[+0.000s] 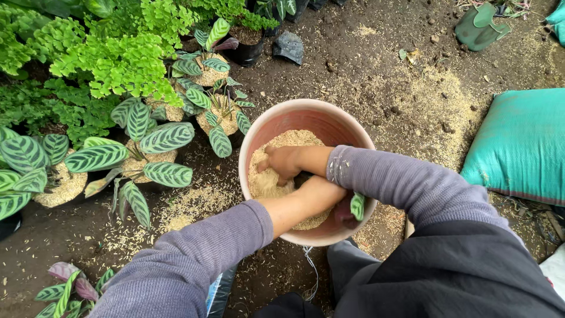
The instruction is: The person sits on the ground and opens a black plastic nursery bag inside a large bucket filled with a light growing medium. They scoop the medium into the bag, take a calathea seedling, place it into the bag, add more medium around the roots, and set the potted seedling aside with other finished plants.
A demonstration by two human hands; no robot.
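Note:
A terracotta pot (268,126) stands on the soil in front of me, partly filled with pale rice husk (294,139). My right hand (283,163) reaches in from the right, its fingers curled down into the husk at the pot's left side. My left forearm crosses under the right sleeve, and my left hand (336,199) is mostly hidden there, at the pot's near right wall. A small striped green leaf (357,206) with a purple underside sticks up beside that hand. Whether the left hand grips the plant is hidden.
Potted plants with striped leaves (159,138), topped with husk, stand left of the pot, with ferns (112,62) behind. A teal sack (521,144) lies at the right. Husk is scattered over the dark soil (365,53). A small black pot (289,47) lies further back.

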